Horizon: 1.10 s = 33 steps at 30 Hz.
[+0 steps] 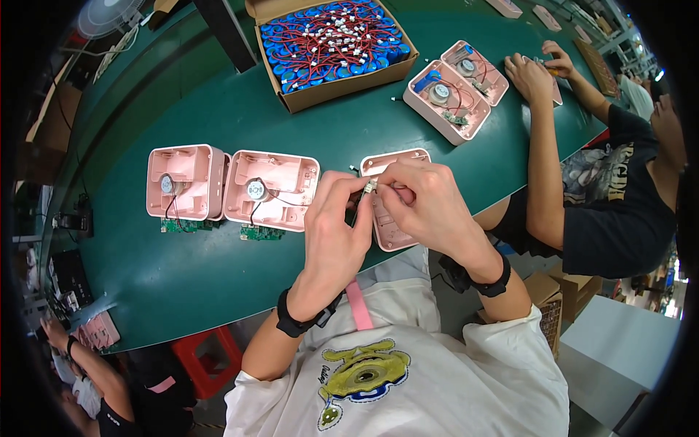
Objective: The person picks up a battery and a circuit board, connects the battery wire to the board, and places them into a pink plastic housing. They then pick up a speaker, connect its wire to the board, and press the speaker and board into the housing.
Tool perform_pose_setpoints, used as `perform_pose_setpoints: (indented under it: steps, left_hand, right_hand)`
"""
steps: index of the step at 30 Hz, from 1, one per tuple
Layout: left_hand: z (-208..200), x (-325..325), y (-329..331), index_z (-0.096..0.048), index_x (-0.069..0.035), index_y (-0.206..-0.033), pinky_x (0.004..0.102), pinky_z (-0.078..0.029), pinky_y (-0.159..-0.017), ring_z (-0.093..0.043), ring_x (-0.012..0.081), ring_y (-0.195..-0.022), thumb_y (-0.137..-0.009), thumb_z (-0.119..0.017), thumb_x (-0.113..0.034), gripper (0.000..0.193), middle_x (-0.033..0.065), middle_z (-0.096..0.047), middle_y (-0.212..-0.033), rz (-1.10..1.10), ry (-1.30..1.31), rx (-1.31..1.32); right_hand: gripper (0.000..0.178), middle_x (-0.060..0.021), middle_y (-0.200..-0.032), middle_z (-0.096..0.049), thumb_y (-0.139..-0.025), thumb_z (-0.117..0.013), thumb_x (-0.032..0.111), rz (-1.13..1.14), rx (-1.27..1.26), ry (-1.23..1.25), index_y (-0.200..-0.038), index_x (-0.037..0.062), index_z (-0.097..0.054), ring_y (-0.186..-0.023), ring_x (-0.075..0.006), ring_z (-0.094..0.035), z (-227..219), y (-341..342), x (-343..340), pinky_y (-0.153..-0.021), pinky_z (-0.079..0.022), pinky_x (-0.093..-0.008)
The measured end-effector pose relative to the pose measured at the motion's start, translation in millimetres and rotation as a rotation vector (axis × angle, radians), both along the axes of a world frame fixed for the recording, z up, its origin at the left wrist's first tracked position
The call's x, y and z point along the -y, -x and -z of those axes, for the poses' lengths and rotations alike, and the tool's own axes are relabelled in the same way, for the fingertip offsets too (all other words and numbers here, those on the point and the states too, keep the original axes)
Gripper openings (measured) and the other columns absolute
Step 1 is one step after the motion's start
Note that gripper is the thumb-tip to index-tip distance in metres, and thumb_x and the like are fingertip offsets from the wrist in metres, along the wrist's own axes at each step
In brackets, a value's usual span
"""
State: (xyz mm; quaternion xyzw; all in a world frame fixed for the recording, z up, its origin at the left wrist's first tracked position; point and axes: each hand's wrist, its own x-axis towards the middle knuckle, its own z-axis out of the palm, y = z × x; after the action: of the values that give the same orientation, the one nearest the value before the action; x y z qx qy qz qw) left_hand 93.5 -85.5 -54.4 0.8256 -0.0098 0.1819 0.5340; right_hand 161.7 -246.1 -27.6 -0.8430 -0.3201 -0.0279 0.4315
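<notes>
My left hand and my right hand meet over a pink plastic housing at the near edge of the green table. Between the fingertips of both hands sits a small white connector with thin wires. The housing is mostly hidden under my hands. To its left lie two open pink housings, each with a round silver speaker part, dark wires and a green circuit board hanging at the front edge.
A cardboard box of blue battery cells with red wires stands at the back. Two more pink housings lie at the right, by another person's hands. A red stool stands below the table edge.
</notes>
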Motion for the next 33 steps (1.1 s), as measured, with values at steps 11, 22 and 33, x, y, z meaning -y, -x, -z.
perform_pose_setpoints:
  steps: [11,22,33]
  left_hand:
    - [3.9,2.1,2.8,-0.071,0.006,-0.111,0.0314,-0.060,-0.081,-0.072,0.0223,-0.089,-0.091,-0.073,0.007,0.020,0.0131,-0.069,-0.104,-0.068,-0.016,0.027]
    - [2.8,2.0,2.1,-0.070,0.007,-0.111,0.0307,-0.059,-0.083,-0.072,0.0218,-0.090,-0.092,-0.072,0.007,0.019,0.0139,-0.069,-0.103,-0.055,0.071,-0.020]
    - [1.7,-7.3,3.6,-0.068,0.006,-0.107,0.0357,-0.057,-0.073,-0.070,0.0275,-0.079,-0.092,-0.070,0.006,0.015,0.0160,-0.065,-0.097,-0.027,0.021,-0.047]
  right_hand:
    - [0.002,-0.0156,-0.077,-0.066,-0.086,-0.069,-0.002,-0.007,0.016,-0.025,-0.088,-0.0034,-0.069,-0.060,-0.0325,-0.061,5.4,-0.2,-5.3,-0.060,-0.050,-0.0400]
    - [0.005,-0.0185,-0.092,-0.073,-0.086,-0.069,-0.005,0.061,0.089,0.069,-0.091,-0.0040,-0.069,-0.079,-0.0381,-0.071,3.3,6.3,-11.2,-0.070,-0.057,-0.0424]
    - [0.014,-0.0172,-0.098,-0.077,-0.092,-0.073,0.005,-0.034,0.038,0.221,-0.104,-0.0015,-0.076,-0.081,-0.0356,-0.074,-47.2,-23.9,19.3,-0.071,-0.058,-0.0406]
